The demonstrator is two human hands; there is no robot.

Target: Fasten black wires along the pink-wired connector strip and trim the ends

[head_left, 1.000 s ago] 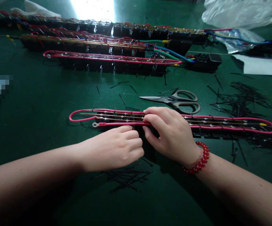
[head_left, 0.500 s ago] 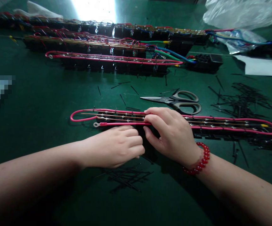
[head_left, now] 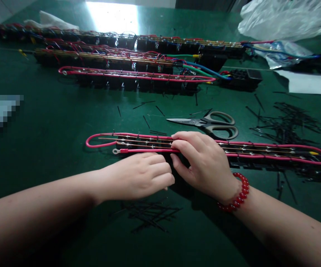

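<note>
A long black strip assembly (head_left: 260, 150) lies across the table, with thin brass-coloured rods and white solder-like spots along its top. Red cable (head_left: 146, 150) runs along both sides, loops at each end and is tied down by small black ties. Its ring terminal (head_left: 116, 151) sticks out at the left. My right hand (head_left: 202, 161) reaches over the strip's middle, fingers curled on the far side and thumb on the near side. Just in front of the strip, my left hand (head_left: 141, 176) is closed, knuckles up; its fingertips, and anything in them, are hidden.
Behind the strip lie scissors (head_left: 205, 122). Loose black cable ties (head_left: 291, 122) are heaped at right, more (head_left: 152, 215) lie near me. Further back are wired strips (head_left: 138, 76), a black connector block (head_left: 245, 78), a plastic bag (head_left: 288, 18) and white paper (head_left: 313, 83).
The whole view has shifted slightly, so everything sits a little lower in the picture. Both hands keep nearly the same pose at the strip.
</note>
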